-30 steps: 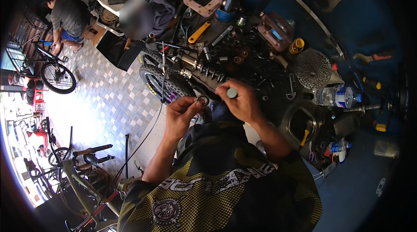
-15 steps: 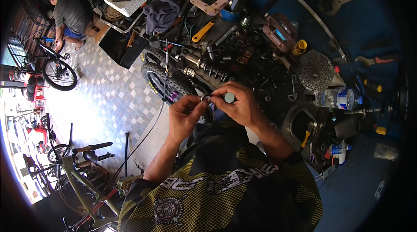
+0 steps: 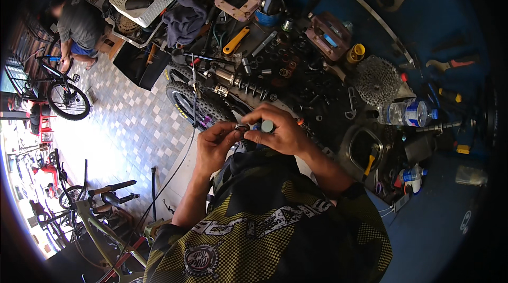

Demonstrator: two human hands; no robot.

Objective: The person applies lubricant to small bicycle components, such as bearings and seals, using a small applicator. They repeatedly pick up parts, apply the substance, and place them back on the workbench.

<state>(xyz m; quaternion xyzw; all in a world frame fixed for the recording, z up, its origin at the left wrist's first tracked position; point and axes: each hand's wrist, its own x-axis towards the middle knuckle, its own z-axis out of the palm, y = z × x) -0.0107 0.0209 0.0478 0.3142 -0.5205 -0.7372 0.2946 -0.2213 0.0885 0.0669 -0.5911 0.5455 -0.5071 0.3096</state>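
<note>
My left hand point(image 3: 212, 145) pinches a small dark ring point(image 3: 242, 128) between thumb and fingertips, in front of my chest. Close against it, my right hand point(image 3: 283, 130) is curled round a small cylinder with a flat grey-green end point(image 3: 267, 126). Its thumb and forefinger reach up to the ring; whether they touch it I cannot tell. Just beyond the hands lies a shock absorber with a coil spring point(image 3: 254, 90) on the bench. A knobby bicycle tyre point(image 3: 203, 105) shows past my left fingers.
The bench holds sockets point(image 3: 246, 66), a yellow-handled tool point(image 3: 236, 40), a bicycle pedal point(image 3: 329, 37), a cassette point(image 3: 377, 80) and a water bottle point(image 3: 407, 113). A white basket point(image 3: 159, 2) stands far left. Beyond the tiled floor point(image 3: 132, 108), another person point(image 3: 80, 26) bends at a bicycle. A bike frame point(image 3: 100, 225) stands lower left.
The whole view has shifted a little. The ring shows more openly between the hands, and my right forefinger has lifted slightly. Both hands keep their hold.
</note>
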